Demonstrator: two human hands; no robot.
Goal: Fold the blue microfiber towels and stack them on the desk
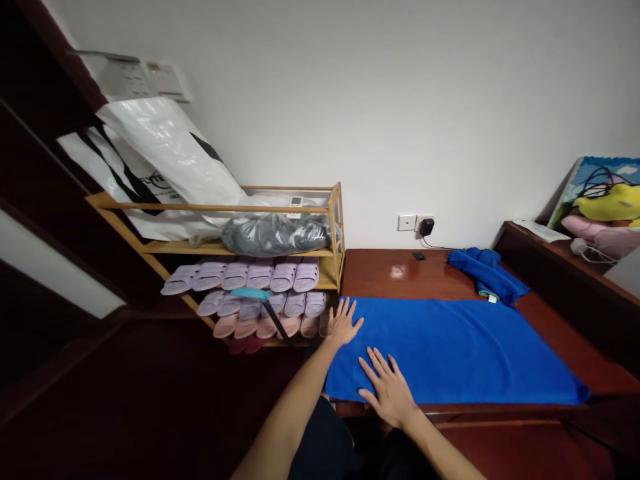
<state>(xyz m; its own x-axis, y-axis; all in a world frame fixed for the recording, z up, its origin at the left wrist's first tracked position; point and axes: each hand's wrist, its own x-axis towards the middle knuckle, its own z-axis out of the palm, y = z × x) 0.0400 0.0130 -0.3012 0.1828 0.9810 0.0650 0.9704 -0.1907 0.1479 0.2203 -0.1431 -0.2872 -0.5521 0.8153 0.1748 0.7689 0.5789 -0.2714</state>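
Note:
A blue towel [440,347] lies spread out on the reddish-brown wooden desk [380,273], with a soft crease towards its right part. On its far left corner rests my left hand [344,325], palm down with the fingers apart. My right hand [389,388] lies flat on the near left part of the same towel, fingers spread. Neither hand holds anything. Further back on the desk, a second blue cloth [487,273] sits bunched up, with a white tag showing.
Left of the desk stands a wooden rack [280,208] with several purple slippers [260,273], plastic-wrapped items and white bags [170,153]. A black plug [427,227] is in the wall socket. A raised ledge at right holds a yellow plush toy [610,203].

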